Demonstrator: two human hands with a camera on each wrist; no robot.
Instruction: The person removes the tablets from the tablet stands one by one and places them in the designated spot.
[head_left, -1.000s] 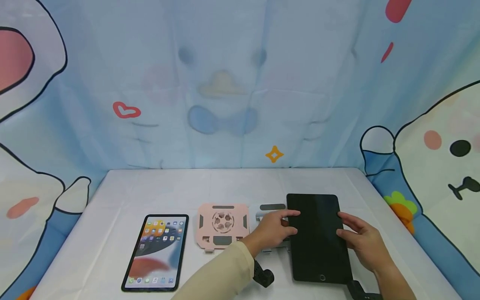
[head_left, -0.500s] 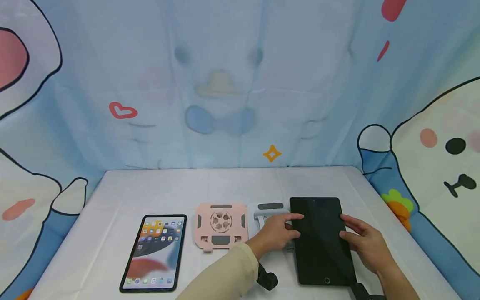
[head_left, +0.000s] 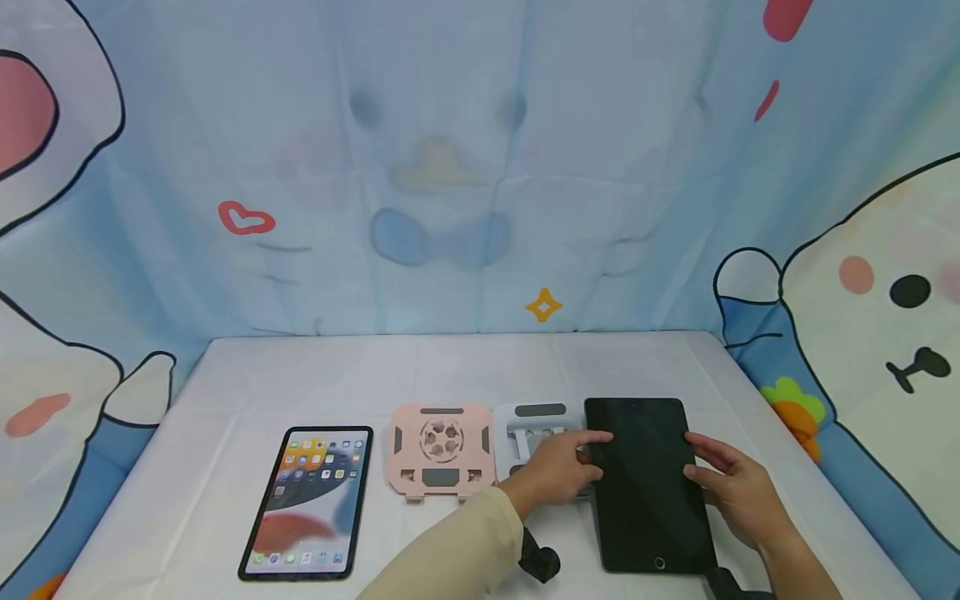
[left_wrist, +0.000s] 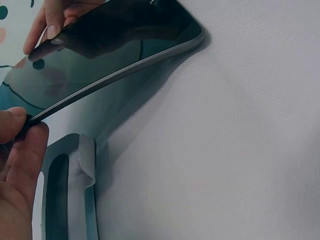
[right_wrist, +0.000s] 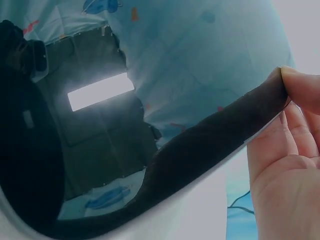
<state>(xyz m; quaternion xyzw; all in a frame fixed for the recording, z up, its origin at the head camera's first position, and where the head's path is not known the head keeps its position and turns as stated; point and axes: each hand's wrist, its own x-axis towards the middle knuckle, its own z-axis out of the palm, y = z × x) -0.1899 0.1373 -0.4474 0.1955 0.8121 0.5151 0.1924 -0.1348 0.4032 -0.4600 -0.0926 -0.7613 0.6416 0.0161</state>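
A dark-screened tablet with a round home button (head_left: 651,492) is held between both hands over the right part of the table. My left hand (head_left: 557,468) pinches its left edge, thumb and fingers on opposite faces in the left wrist view. On the opposite long edge, my right hand (head_left: 738,493) grips the tablet with thumb on the screen side and fingers behind. The tablet (left_wrist: 115,55) is tilted, its lower corner close to the cloth; whether it touches is unclear. Behind my left hand lies a light-blue folding stand (head_left: 531,412), partly covered by hand and tablet.
Left of the blue stand, a pink folding stand (head_left: 441,446) lies flat. A second tablet (head_left: 309,504) with its lit home screen rests farther left. White cloth covers the table (head_left: 390,367), and a cartoon-print curtain (head_left: 450,167) hangs along its back edge.
Both hands have shifted the dark tablet slightly right and a little nearer to me. More of the light-blue stand shows now. The grips look the same.
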